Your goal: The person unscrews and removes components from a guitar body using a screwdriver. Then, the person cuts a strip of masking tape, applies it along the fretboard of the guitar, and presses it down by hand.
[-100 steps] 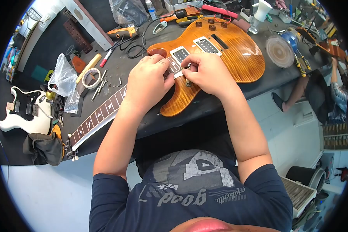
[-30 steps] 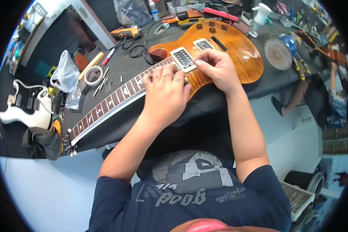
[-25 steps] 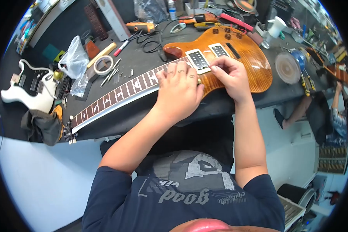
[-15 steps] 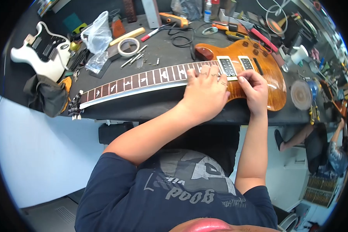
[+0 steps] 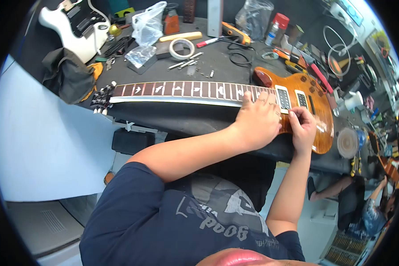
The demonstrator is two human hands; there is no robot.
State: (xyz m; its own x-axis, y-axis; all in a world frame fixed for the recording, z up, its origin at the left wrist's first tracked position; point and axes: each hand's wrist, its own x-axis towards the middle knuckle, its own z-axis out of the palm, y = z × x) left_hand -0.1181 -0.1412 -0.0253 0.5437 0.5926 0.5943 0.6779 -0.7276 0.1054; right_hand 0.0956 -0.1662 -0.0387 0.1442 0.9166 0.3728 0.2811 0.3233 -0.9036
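Observation:
An electric guitar [image 5: 323,126] with a glossy amber body lies face up on the dark bench, its headstock [image 5: 103,98] to the left. No strings show over the fretboard [image 5: 181,89], which has pale bird-shaped inlays. My left hand [image 5: 260,120] rests over the body end of the fretboard, fingers spread on it and beside the neck pickup [image 5: 282,99]. My right hand [image 5: 303,128] is closed in a pinch at the lower edge of that pickup's cream frame. Whatever lies between its thumb and fingertips is too small or hidden to make out.
Behind the neck lie a roll of tape [image 5: 181,57], small metal bits, a marker [image 5: 207,42] and an orange-and-black corded tool [image 5: 236,33]. A white guitar body [image 5: 57,22] and dark cloth [image 5: 66,73] sit left. Another person [image 5: 370,219] sits at far right.
The head view has tilted and shifted, so the bench and guitar appear lower and further right. Both hands keep nearly the same places on the guitar.

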